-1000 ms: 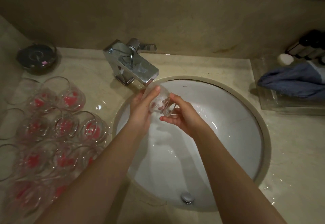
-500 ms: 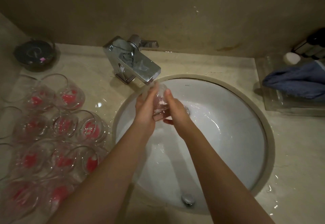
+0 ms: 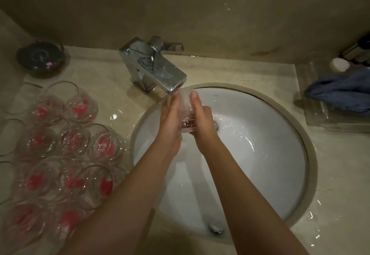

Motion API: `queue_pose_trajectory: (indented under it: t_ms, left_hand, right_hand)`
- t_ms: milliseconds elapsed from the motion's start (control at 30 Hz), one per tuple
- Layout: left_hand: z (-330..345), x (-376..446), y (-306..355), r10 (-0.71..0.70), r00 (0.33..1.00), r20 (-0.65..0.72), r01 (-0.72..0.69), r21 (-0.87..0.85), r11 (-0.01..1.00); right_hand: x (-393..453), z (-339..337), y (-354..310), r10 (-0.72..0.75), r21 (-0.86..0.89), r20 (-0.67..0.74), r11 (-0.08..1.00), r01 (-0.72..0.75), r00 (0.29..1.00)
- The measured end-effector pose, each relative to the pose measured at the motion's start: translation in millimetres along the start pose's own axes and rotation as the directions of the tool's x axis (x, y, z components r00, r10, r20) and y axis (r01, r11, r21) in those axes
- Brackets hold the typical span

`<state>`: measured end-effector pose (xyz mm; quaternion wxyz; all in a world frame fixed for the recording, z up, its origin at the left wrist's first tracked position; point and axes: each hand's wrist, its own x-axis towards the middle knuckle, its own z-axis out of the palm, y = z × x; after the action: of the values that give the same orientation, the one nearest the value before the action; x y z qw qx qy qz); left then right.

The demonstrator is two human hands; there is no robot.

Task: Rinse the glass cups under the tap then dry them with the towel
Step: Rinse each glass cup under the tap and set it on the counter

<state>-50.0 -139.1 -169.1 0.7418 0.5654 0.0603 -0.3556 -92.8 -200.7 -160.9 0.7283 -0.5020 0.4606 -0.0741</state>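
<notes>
Clear glass cup (image 3: 186, 114) sits right under the square chrome tap (image 3: 154, 68), above the white round basin (image 3: 270, 154), cradled between the left hand (image 3: 170, 123) and right hand (image 3: 202, 121), fingers wrapped round its sides. Better to turn it slowly, mouth upward, holding firmly since wet glass slips.

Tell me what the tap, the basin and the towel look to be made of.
Tap: polished chromed metal, mirror-like reflections. Basin: glossy white glazed ceramic, probably, judging by its bright highlights. Towel: soft blue cloth, matte and crumpled in folds; the fibre cannot be told.
</notes>
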Motion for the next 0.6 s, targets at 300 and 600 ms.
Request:
queue_pose_trajectory:
  t_ms: [300, 600]
  left_hand:
    - [-5, -3, -3, 0.029, 1.000, 0.005, -0.029, 0.017, 0.999]
    - [-7, -3, -8, -0.007, 0.999, -0.050, 0.008, 0.004, 1.000]
  right_hand:
    - [0, 4, 5, 0.036, 0.111, 0.055, 0.993, -0.042, 0.998]
    - [-3, 5, 10, 0.065, 0.058, 0.037, 0.996, -0.067, 0.997]
